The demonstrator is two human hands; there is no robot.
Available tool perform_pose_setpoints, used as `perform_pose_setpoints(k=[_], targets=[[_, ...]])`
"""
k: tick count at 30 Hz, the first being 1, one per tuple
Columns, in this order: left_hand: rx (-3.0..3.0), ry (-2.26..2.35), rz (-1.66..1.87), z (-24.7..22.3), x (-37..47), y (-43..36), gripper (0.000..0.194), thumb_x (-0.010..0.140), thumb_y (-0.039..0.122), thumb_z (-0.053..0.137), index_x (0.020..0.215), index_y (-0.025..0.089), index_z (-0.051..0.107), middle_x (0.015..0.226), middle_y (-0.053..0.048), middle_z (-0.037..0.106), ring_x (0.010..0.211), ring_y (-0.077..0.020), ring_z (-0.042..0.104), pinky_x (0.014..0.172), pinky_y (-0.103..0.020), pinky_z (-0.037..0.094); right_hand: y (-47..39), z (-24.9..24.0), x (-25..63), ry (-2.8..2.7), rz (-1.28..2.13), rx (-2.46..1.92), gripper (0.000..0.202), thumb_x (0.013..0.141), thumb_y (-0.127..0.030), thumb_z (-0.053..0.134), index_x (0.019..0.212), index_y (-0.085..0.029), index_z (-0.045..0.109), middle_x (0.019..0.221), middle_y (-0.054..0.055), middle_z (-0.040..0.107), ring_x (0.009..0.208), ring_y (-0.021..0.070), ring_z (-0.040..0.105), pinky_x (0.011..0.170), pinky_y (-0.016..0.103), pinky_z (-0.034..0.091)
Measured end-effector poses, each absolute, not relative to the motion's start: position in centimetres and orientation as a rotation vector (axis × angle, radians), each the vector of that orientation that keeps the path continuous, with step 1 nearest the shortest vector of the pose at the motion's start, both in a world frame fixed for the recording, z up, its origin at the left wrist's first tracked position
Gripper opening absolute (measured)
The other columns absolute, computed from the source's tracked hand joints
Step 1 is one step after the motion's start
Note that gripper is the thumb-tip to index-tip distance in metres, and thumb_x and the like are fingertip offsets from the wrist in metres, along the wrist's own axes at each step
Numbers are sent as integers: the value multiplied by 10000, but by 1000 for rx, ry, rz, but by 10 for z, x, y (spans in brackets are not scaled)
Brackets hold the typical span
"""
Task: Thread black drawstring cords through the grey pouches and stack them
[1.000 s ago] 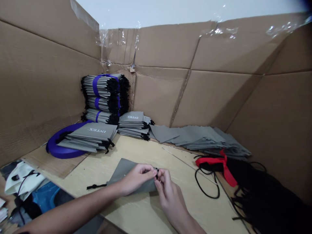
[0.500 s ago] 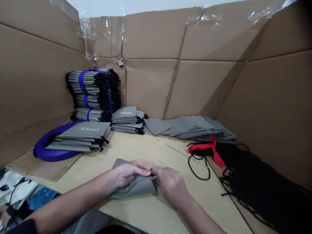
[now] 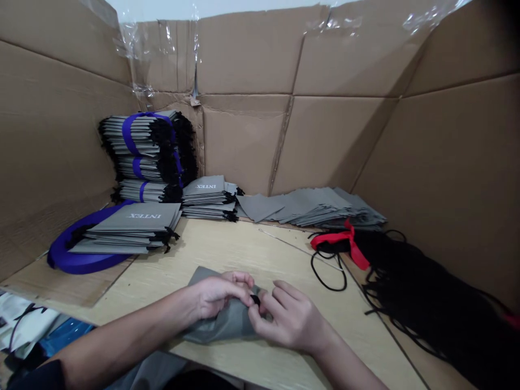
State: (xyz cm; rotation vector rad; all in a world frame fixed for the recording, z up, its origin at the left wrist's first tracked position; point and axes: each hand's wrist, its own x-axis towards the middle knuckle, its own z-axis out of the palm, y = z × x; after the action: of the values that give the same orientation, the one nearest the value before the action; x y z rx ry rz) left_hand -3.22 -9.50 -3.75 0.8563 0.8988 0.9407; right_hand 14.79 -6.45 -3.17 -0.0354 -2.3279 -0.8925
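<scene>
A grey fabric pouch [image 3: 227, 325] lies on the pale tabletop at the near middle, under both hands. My left hand [image 3: 223, 294] rests over it, thumb and fingers pinching a small black cord piece [image 3: 255, 299] at the pouch's right end. From the right, my right hand [image 3: 286, 317] meets it, its thumb and index finger closed on the same black piece while the other fingers are loosely bent. The fingertips partly hide the cord.
Banded grey pouches [image 3: 142, 141] are stacked at the back left, with a purple ribbon roll [image 3: 60, 249] in front. Flat grey pieces [image 3: 312, 208] lie along the back. A metal needle [image 3: 292, 246] and black cords [image 3: 439, 292] with a red tie [image 3: 357, 252] are at right.
My right hand has turned and its fingers have loosened from a fist into a fingertip pinch. The black cord piece sits slightly lower, and the camera view has shifted a little.
</scene>
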Motion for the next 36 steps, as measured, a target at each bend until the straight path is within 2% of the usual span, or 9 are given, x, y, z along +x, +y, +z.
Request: perform_pose_setpoints(k=[6,9,12,16,19,21,24,30,36], targets=[[1005,968,1065,-40,-24,-95,222,468,35,660,647,135,576,546,51,540,514,-64,470,537,-178,341,-60,-29,152,-2438,-922,22,130,795,-138,562,821,-254,614,612,-12,616,522,126,506,663,309,480],[1168,1040,1200,-38,-22,-94,197,504,50,663,668,134,592,579,42,549,543,-69,471,536,-174,343,-52,-34,154,-2449,-729,-48,150,825,-119,528,848,-235,619,667,7,658,563,134,557,692,307,490],[1327,1099,1314,-32,-22,-96,139,581,104,668,702,136,608,644,23,584,602,-83,510,579,-180,380,-47,-39,151,-2319,-191,-280,155,848,-111,497,903,-217,597,738,19,684,629,135,615,641,256,485],[1389,1136,1432,-25,-23,-99,114,646,126,637,754,146,604,702,12,612,676,-100,565,637,-190,428,-50,-43,140,-2022,627,-727,42,812,-237,562,828,-201,580,767,21,660,560,123,589,526,226,458],[1401,1156,1484,-24,-22,-101,116,644,100,618,747,147,595,710,5,631,677,-104,591,633,-189,442,-55,-45,131,-1866,1091,-866,171,779,-365,589,803,-199,554,622,-17,577,466,110,507,425,213,389],[1414,1168,1515,-25,-21,-100,120,636,89,614,738,147,590,710,2,637,676,-106,602,627,-185,446,-57,-47,129,-1782,1249,-899,244,768,-431,597,822,-202,533,549,-50,501,432,100,457,392,199,340],[1421,1165,1535,-25,-19,-99,123,637,95,621,739,151,582,720,3,638,686,-107,611,635,-183,458,-60,-48,127,-1743,1209,-872,254,791,-446,579,837,-202,527,657,-23,531,504,104,494,438,198,370],[1438,1114,1616,-23,-15,-96,115,615,78,593,689,157,552,698,2,632,646,-107,613,636,-197,482,-67,-45,114,-1695,969,-710,120,861,-327,498,826,-212,504,859,22,519,595,113,534,520,221,454],[1370,1200,1689,-23,-16,-93,161,604,74,577,732,167,543,726,12,617,699,-114,611,661,-195,476,-65,-43,100,-1675,675,-556,124,868,-204,465,767,-211,535,842,23,436,589,102,496,461,195,441]])
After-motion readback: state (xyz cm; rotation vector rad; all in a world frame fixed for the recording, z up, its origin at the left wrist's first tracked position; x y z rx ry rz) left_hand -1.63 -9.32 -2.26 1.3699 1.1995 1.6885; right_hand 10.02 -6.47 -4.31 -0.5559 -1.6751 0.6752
